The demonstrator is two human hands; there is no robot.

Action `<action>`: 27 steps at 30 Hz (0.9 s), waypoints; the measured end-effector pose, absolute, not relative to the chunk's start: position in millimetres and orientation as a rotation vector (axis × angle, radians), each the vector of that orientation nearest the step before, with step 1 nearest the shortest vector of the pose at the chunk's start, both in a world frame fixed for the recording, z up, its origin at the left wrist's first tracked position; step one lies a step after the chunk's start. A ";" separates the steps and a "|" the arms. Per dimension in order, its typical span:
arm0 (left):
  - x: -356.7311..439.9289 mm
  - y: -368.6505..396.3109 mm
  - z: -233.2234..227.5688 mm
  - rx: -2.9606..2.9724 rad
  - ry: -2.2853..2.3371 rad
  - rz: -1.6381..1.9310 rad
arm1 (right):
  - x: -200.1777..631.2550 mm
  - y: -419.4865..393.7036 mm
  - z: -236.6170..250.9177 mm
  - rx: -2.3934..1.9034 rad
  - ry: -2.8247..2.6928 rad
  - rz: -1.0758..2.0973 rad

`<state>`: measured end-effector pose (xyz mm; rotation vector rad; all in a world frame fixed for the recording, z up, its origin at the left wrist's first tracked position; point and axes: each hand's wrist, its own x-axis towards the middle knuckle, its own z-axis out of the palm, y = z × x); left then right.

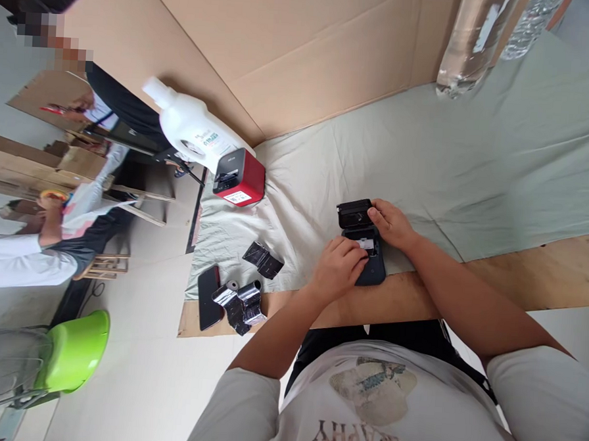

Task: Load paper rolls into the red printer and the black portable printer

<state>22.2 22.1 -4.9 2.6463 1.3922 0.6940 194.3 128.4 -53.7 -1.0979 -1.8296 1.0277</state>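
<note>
A small black label printer [358, 220] lies open on the pale green cloth [425, 168] near the table's front edge. Its lid is flipped up at the far end. My left hand [339, 265] rests on the printer's near part, fingers curled over the open compartment, where a bit of white shows. My right hand [393, 224] touches the printer's right side beside the lid hinge. Both hands are on the device; what sits under the fingers is hidden.
A red and black printer [240, 177] and a white bottle [193, 126] stand at the left. Black wrappers [263, 259], a shiny roll [241, 303] and a dark phone [208, 296] lie near the table's corner. Cardboard walls stand behind. Other people sit at the far left.
</note>
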 end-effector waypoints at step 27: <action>16.1 -0.5 -28.2 2.579 1.552 0.964 | 204.3 127.2 -41.3 -0.859 -2.265 1.236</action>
